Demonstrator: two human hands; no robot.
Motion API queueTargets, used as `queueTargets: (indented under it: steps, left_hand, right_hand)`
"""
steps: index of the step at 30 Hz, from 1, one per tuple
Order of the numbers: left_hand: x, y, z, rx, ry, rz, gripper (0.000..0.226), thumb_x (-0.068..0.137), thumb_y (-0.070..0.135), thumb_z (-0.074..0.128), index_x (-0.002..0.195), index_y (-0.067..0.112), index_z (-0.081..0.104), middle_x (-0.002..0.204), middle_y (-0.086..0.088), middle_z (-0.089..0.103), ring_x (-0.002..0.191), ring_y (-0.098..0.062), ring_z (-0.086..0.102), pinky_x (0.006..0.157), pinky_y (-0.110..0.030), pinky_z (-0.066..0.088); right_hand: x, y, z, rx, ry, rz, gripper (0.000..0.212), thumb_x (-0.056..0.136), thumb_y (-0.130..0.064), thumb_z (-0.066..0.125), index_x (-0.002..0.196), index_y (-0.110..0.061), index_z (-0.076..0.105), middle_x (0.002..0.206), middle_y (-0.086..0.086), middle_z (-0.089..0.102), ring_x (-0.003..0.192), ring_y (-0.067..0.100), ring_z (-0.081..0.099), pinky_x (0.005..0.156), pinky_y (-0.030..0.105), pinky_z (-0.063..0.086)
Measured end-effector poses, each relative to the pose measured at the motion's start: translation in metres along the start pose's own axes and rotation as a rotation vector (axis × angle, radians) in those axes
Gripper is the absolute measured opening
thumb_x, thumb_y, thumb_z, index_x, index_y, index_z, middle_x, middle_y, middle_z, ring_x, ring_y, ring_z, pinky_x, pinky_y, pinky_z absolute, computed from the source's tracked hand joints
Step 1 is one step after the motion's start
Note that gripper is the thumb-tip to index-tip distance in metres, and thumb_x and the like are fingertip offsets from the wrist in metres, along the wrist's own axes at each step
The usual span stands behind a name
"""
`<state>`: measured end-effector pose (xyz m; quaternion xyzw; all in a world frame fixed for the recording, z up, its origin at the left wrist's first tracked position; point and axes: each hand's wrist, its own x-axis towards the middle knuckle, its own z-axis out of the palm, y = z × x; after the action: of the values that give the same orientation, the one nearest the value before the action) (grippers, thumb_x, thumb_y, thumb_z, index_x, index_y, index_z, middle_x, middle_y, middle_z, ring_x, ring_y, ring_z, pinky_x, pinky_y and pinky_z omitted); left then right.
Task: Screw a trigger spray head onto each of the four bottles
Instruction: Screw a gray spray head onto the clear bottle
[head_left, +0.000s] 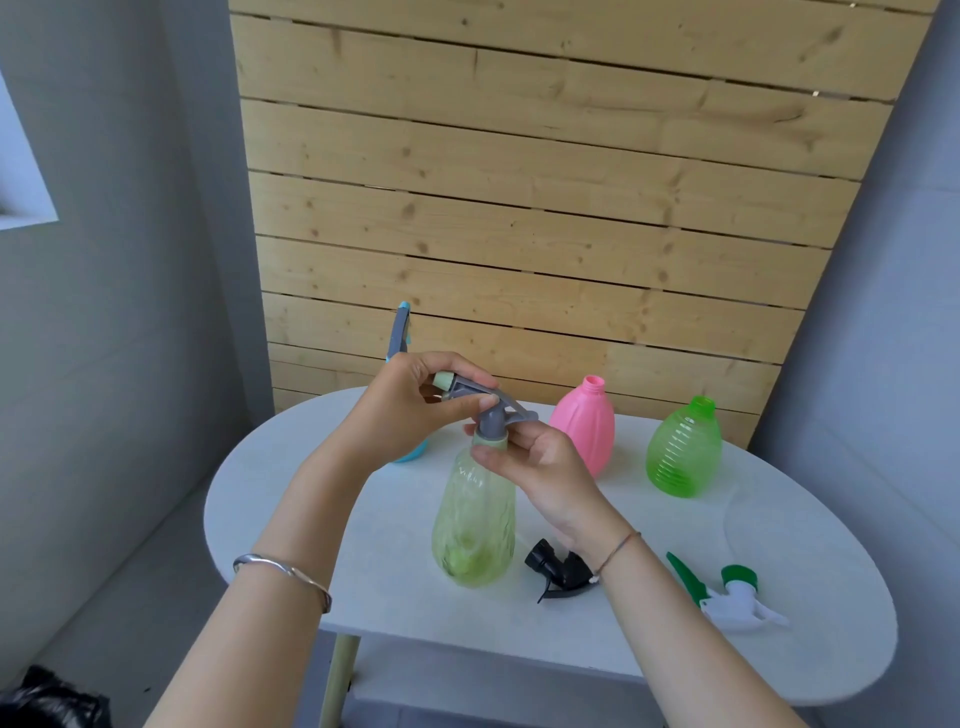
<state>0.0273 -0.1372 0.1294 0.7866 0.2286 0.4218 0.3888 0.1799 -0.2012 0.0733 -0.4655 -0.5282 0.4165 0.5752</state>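
- Pale yellow-green translucent plastic bottle (474, 525): upright on the white oval tabletop (291, 493), left of centre, toward the near edge; grey trigger spray head with pale green collar (488, 410) seated on its neck.
- Left hand (415, 405): fingers curled round the head's body and nozzle end, steadying it.
- Right hand (540, 467): thumb and fingers pinch the collar at the neck.
- Step in hand: threading this head; likely the second of four; thread seating cannot be told.
- Next move: turn the collar until snug, head held square to the neck.
- Blue bottle (410, 452): far left, largely hidden behind the left hand, head fitted.
- Pink plastic bottle (584, 431) and bright green ribbed bottle (683, 452): far edge, necks open.
- Black trigger head (558, 569) and green-and-white trigger head (737, 592): lying loose along the near edge.
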Motion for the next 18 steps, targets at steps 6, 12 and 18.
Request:
queueTargets:
  steps: [6, 12, 18]
  left_hand:
    - [-0.002, 0.001, 0.001, 0.010, -0.001, 0.009, 0.012, 0.080, 0.006, 0.072, 0.092, 0.003, 0.072, 0.061, 0.024, 0.068, 0.045, 0.010, 0.054, 0.046, 0.002, 0.036]
    - [-0.002, 0.001, 0.001, 0.016, 0.005, 0.016, 0.011, 0.080, 0.007, 0.073, 0.091, 0.005, 0.073, 0.065, 0.021, 0.070, 0.048, 0.007, 0.057, 0.049, 0.000, 0.038]
    - [-0.003, 0.001, 0.000, 0.000, -0.004, -0.008, 0.011, 0.079, 0.009, 0.073, 0.089, 0.012, 0.072, 0.069, 0.016, 0.073, 0.055, 0.002, 0.065, 0.053, -0.003, 0.044]
  right_hand:
    - [0.002, 0.001, -0.006, 0.035, -0.078, 0.026, 0.037, 0.082, -0.007, 0.068, 0.116, -0.015, 0.059, 0.116, -0.010, 0.065, 0.114, 0.003, 0.059, 0.093, 0.018, 0.046]
    - [0.001, 0.006, 0.003, -0.005, 0.046, -0.019, 0.028, 0.083, -0.007, 0.068, 0.110, -0.011, 0.064, 0.105, -0.003, 0.070, 0.099, -0.002, 0.066, 0.084, 0.015, 0.049]
    - [0.002, 0.002, -0.004, -0.022, -0.078, 0.040, 0.029, 0.087, -0.009, 0.064, 0.116, -0.010, 0.063, 0.112, -0.008, 0.069, 0.110, -0.001, 0.062, 0.085, 0.011, 0.047]
